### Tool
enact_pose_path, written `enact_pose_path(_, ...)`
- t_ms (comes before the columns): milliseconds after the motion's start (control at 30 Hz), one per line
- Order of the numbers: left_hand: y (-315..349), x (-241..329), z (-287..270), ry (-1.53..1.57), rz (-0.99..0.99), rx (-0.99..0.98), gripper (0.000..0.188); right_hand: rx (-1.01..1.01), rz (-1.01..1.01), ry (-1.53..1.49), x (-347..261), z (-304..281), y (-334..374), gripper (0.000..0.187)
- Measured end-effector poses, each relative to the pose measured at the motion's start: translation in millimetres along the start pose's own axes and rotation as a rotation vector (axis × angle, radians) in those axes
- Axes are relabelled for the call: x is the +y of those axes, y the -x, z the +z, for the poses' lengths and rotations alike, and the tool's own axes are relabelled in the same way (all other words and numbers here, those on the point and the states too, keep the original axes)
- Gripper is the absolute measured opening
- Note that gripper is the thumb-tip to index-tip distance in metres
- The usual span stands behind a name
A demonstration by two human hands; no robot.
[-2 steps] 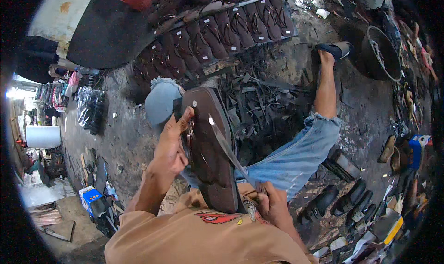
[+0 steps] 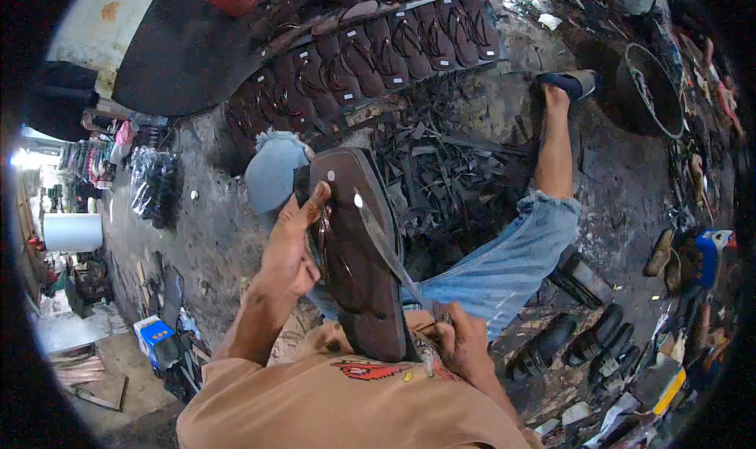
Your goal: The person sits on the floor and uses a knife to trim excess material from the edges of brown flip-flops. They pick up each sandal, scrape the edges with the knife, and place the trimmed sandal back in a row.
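Note:
My left hand (image 2: 293, 244) grips a dark brown flip-flop (image 2: 358, 276) by its left edge, with the thumb on top near the far end. The flip-flop's near end rests against my shirt, and its shiny straps show beside my fingers. In my right hand (image 2: 465, 343), closed near the flip-flop's near right side, is a knife (image 2: 386, 248) with a long, thin grey blade. The blade lies slantwise over the flip-flop's right edge, its bright tip toward the far end. My fingers hide the knife's handle.
Finished-looking brown flip-flops (image 2: 362, 63) stand in a row at the far side. Dark offcuts (image 2: 433, 181) are heaped on the floor between my legs. Black sandals (image 2: 543, 347) lie at the right, near a round bin (image 2: 650, 91). A blue and white box (image 2: 153, 339) sits at the left.
My right hand and the knife have shifted very slightly toward the flip-flop's far end. The left hand and the flip-flop look almost unmoved.

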State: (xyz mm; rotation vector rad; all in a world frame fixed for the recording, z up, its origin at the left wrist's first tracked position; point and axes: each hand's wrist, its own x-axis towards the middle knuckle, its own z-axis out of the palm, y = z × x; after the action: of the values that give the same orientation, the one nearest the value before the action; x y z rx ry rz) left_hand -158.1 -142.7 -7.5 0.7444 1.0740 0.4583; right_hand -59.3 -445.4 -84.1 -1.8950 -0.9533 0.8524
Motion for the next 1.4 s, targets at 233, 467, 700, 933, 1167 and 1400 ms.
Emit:
enact_pose_path(233, 3, 7, 13, -0.105, 0.020, -0.061, 0.033, 0.056, -0.085, -0.062, -16, 3, -80, 0.027)
enact_pose_path(467, 2, 19, 32, -0.145, -0.031, -0.076, 0.029, -0.071, -0.138, -0.059, -44, -33, -183, 0.025)
enact_pose_path(700, -4, 45, 46, -0.308, 0.107, -0.218, 0.036, 0.088, -0.169, -0.331, -14, -12, -279, 0.033)
enact_pose_path(933, 19, 81, 47, -0.822, 0.080, -0.549, 0.042, -0.022, -0.140, -0.268, -23, -72, -78, 0.043)
enact_pose_path(1167, 35, 61, 41, -0.910, -0.174, -0.505, 0.072, -0.230, 0.094, -0.204, -23, -74, -4, 0.041)
enact_pose_path(1400, 32, 45, 63, -1.156, 0.012, -0.826, 0.056, -0.229, -0.059, -0.241, -22, -49, -84, 0.032)
